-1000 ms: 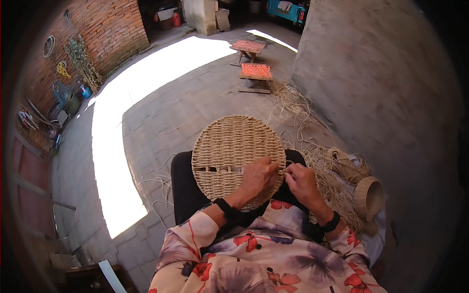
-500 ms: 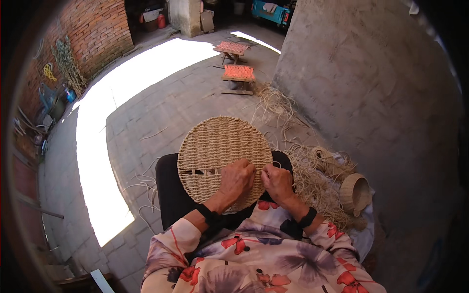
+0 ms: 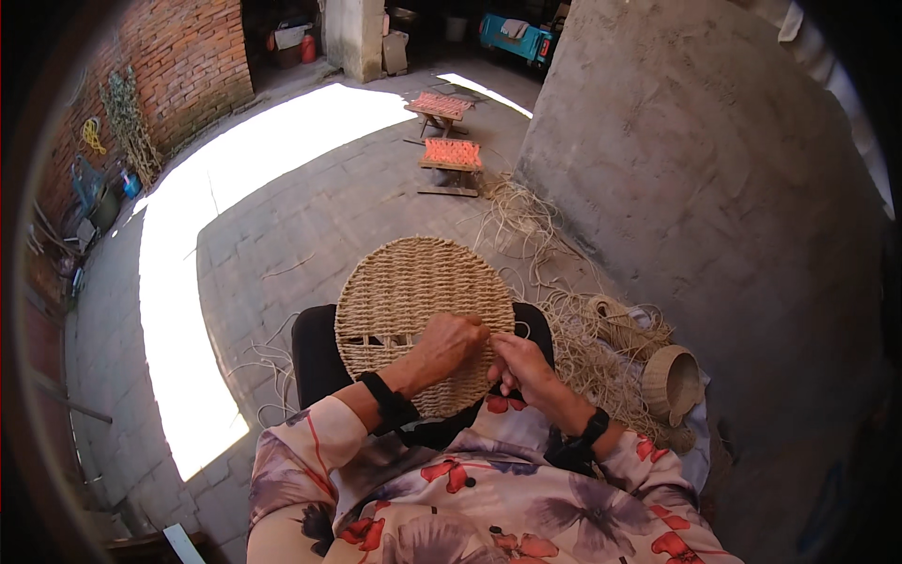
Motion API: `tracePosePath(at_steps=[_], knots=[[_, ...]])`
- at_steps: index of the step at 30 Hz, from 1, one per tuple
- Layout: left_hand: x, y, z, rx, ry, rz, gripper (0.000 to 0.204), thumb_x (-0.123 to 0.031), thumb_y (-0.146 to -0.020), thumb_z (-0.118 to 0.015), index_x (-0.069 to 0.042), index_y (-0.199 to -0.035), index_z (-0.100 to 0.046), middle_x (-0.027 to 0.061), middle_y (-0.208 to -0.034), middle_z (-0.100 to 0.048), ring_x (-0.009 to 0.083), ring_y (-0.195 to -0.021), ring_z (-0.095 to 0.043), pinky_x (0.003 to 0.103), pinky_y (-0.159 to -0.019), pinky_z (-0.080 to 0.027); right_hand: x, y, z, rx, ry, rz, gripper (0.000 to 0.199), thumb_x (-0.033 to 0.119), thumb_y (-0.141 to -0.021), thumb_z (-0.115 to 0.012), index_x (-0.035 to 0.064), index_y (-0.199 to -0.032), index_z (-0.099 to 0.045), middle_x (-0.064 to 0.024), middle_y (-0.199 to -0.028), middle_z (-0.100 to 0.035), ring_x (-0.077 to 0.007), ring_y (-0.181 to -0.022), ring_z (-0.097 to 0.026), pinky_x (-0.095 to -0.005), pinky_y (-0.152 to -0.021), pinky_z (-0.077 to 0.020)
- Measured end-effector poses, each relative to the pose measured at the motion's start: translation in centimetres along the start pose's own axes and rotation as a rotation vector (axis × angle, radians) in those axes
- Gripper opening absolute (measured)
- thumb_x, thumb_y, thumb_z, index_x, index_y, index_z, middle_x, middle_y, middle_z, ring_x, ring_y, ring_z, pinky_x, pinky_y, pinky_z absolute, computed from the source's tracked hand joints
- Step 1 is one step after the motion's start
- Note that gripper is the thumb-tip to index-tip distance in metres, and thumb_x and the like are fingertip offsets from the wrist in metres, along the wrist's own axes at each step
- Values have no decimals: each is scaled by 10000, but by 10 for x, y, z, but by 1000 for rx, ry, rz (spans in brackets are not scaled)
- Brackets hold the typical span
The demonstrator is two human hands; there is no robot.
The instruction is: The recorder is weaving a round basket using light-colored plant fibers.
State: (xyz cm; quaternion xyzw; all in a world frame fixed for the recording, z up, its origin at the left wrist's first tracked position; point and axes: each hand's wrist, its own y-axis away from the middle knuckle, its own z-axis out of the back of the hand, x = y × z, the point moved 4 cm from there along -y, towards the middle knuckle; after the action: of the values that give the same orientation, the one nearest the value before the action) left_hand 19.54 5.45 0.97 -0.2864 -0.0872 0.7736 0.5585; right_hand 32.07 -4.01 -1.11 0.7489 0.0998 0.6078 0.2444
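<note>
Round woven straw mat (image 3: pixel 413 296) propped on the lap, left hand (image 3: pixel 449 343) lying on its lower right part with fingers curled, right hand (image 3: pixel 519 362) just beside pinching a thin straw strand at the mat's edge, loose straw pile (image 3: pixel 587 352) and small woven basket (image 3: pixel 672 381) at right, two stools (image 3: pixel 451 155) well apart on paving.

- One round woven mat (image 3: pixel 423 310), the landmark.
- Two hands at its near edge: left hand (image 3: pixel 449 342), right hand (image 3: pixel 520 365).
- Two small stools beyond it (image 3: pixel 452 155), (image 3: pixel 439 106).
- One small woven basket (image 3: pixel 671 383) to its right.
</note>
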Motion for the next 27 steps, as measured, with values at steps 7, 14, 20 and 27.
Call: tracePosePath(at_steps=[7, 14, 20, 27], knots=[[-7, -6, 11, 62, -167, -131, 80, -166, -757, -640, -92, -780, -658, 62, -771, -617, 242, -758, -666, 386, -597, -530, -5, -5, 3, 45, -165, -46, 246, 291, -1013, -506, 60, -1073, -562, -62, -615, -575, -89, -416, -428, -262, -390, -426], [-16, -7, 8, 78, -276, -165, 101, -168, -765, -633, -71, -793, -625, 67, -829, -607, 246, -821, -655, 384, -612, -520, -9, -10, 8, 91, -192, -3, 292, 343, -1041, -463, 74, -1065, -572, -30, -587, -560, -76, -424, -412, -245, -432, -425], [-8, -13, 5, 60, -139, -69, 140, -166, -728, -669, -43, -746, -604, 97, -747, -609, 285, -723, -655, 421, -586, -510, 37, 10, 24, 22, 893, 649, 192, 120, -868, -577, 52, -1036, -642, -147, -695, -645, -271, -560, -611, -404, -544, -504], [1, 0, 47, -35, -5, 197, 126, -110, -706, -692, -35, -749, -600, 132, -747, -625, 315, -686, -642, 420, -580, -502, 106, 41, 45, -682, 1267, 1232, 114, 63, -779, -681, 64, -879, -625, -95, -824, -616, -292, -796, -611, -417, -780, -434]])
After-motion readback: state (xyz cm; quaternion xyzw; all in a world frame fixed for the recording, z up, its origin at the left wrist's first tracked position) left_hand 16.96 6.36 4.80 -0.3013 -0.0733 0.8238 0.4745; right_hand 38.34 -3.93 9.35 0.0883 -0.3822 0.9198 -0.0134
